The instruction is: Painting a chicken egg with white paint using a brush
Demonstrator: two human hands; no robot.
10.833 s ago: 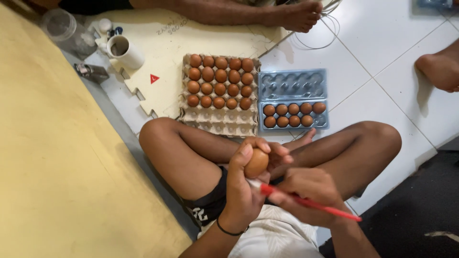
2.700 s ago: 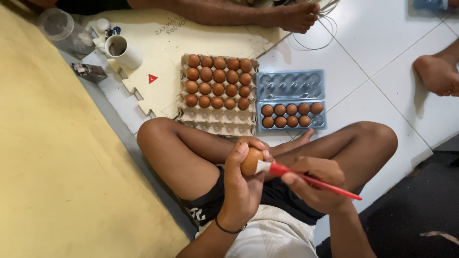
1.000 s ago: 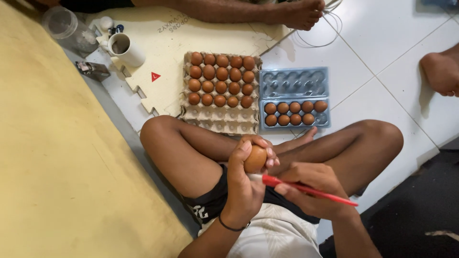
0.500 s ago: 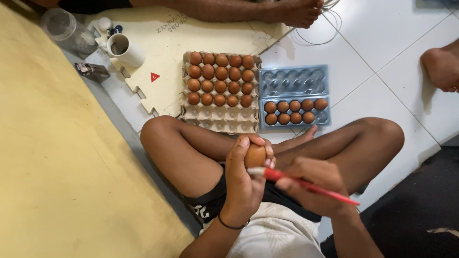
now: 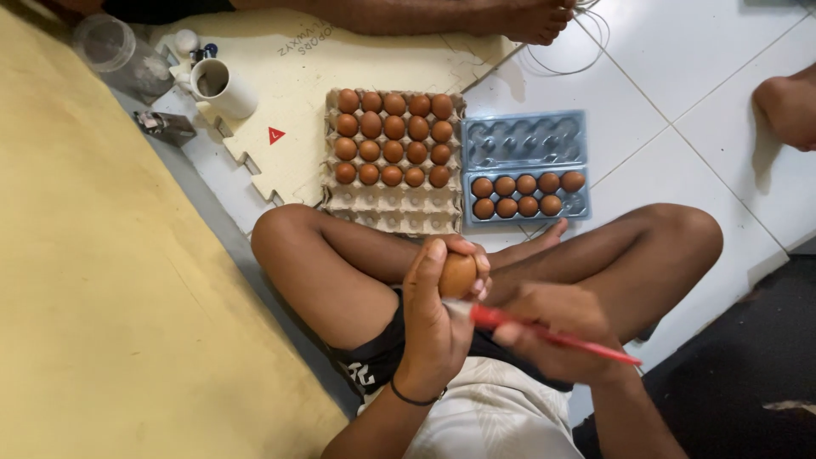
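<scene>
I sit cross-legged on the floor. My left hand (image 5: 429,319) grips a brown egg (image 5: 457,274) above my lap. My right hand (image 5: 557,331) holds a red brush (image 5: 552,333), its tip against the egg's lower side. In front of my legs lies a cardboard egg tray (image 5: 395,204) with several rows of brown eggs and empty cups along its near edge. Beside it on the right, an open clear plastic egg carton (image 5: 524,142) holds several eggs in its near half.
A white mug (image 5: 219,87), a clear plastic jar (image 5: 119,53) and small bottles stand at the far left on a cream foam mat (image 5: 297,68). A yellow mat (image 5: 93,280) covers the left. Other people's feet (image 5: 535,17) show at the top, one (image 5: 786,106) at the right. A wire loops at top.
The egg stays in my left hand, turned slightly. The brush in my right hand has shifted along the egg's underside. The trays have not moved.
</scene>
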